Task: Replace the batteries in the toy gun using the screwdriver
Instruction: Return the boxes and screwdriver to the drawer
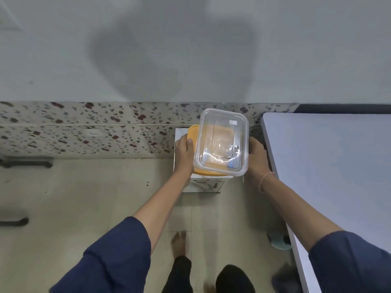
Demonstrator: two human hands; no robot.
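Note:
A clear plastic container (221, 142) rests on an orange lid (193, 133) above a small white stand (203, 183). My left hand (185, 154) grips the left side, thumb on the orange lid. My right hand (257, 156) holds the right side of the container. Something small and blue shows faintly through the container's lower right corner. No toy gun, screwdriver or batteries can be made out.
A pale table (330, 166) stands at the right, its edge close to my right forearm. A speckled skirting runs along the wall (84, 127). My bare feet stand on the tiled floor (84, 197). A slipper (279, 242) lies by the table.

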